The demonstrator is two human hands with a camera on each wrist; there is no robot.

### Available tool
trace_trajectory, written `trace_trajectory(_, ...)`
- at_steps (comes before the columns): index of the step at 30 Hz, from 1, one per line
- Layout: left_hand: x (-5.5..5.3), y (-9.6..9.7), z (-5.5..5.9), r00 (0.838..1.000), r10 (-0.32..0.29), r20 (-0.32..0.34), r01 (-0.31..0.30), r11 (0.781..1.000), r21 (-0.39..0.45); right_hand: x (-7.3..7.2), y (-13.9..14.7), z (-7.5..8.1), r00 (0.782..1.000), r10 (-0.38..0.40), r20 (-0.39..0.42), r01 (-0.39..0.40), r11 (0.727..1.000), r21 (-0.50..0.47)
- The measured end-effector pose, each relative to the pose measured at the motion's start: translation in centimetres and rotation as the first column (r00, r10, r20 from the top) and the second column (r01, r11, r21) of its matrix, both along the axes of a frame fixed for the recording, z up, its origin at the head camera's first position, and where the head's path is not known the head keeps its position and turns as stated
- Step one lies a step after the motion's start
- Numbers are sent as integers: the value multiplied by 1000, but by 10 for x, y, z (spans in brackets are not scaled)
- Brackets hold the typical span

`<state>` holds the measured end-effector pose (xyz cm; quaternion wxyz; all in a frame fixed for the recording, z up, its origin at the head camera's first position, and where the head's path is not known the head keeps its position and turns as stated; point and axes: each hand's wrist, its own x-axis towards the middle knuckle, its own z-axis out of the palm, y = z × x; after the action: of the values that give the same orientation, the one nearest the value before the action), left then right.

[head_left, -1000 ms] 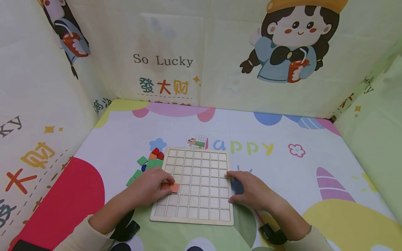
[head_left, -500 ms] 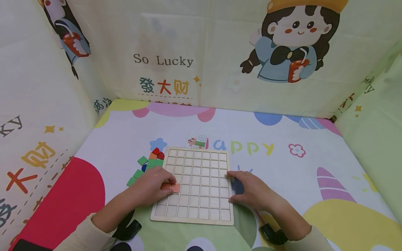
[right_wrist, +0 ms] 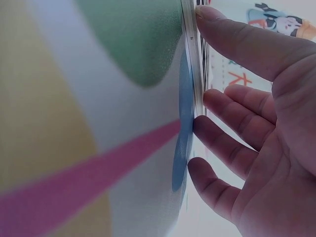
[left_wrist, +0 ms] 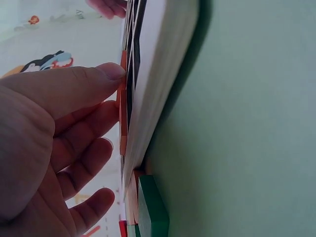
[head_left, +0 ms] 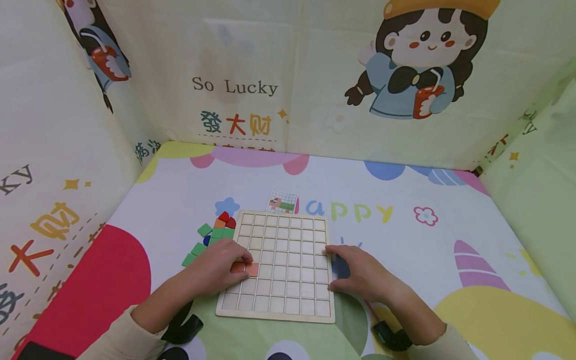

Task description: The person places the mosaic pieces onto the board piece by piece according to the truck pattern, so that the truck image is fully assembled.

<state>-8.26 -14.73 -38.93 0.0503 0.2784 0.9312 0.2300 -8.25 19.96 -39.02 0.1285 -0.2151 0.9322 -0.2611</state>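
Note:
A pale wooden grid board (head_left: pixel 286 289) lies flat on the patterned cloth. My left hand (head_left: pixel 215 265) reaches over its left side, thumb and index fingertips on an orange tile (head_left: pixel 253 270) at the grid. Another orange tile (left_wrist: pixel 123 123) shows beside it in the left wrist view, partly behind the fingers in the head view; the remaining left fingers are loosely bent. At the board's right edge rests my right hand (head_left: pixel 362 270), its thumb and fingers spread along the rim. The right wrist view shows the right thumb (right_wrist: pixel 212 14) touching that edge.
Left of the board lie loose green tiles (head_left: pixel 198 249), red rounded pieces (head_left: pixel 230 223) and a dark blue piece (head_left: pixel 206 240). A small picture card (head_left: pixel 282 202) sits just behind the board. Printed cloth walls (head_left: pixel 315 85) rise at the back and sides.
Over the second, my left hand and the orange tile have shifted very slightly to the right. The right hand stays at the board's edge.

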Motion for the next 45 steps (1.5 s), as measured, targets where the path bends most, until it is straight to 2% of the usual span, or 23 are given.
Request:
trace_trajectory(3, 0, -1, 1, 1000, -8, 1, 8, 1000, 12, 0, 0, 0, 1000, 1, 1, -1, 1000, 0)
trace_trajectory(8, -2, -4, 7, 1000, 21, 7, -21, 1000, 12, 0, 1, 1, 1000, 4, -2, -4, 1000, -2)
trace_trajectory(13, -6, -16, 11, 997, 71, 6, -71, 997, 11, -1, 1, 1, 1000, 9, -11, -9, 1000, 3)
trace_trajectory(20, -14, -31, 22, 983, 165, 78, -167, 986, 13, -1, 0, 0, 1000, 10, -9, -10, 1000, 5)
trace_trajectory(24, -21, -40, 24, 977, 195, 88, -198, 980, 24, -2, 1, 0, 1000, 14, -16, -14, 1000, 5)
trace_trajectory(30, -33, -48, 20, 973, 214, 90, -213, 977, -22, -2, 1, -1, 1000, 8, -5, -8, 1000, 3)
trace_trajectory(35, -40, -54, 14, 974, 204, 95, -201, 979, -41, -2, 0, -2, 1000, 2, 4, -2, 1000, 4)
trace_trajectory(40, -45, -59, 8, 979, 185, 87, -180, 982, -62, -1, 1, -2, 1000, 7, -8, -7, 1000, 2)
trace_trajectory(45, -48, -61, 2, 979, 173, 107, -166, 984, -72, -1, 1, -3, 1000, 3, -3, -3, 1000, -5)
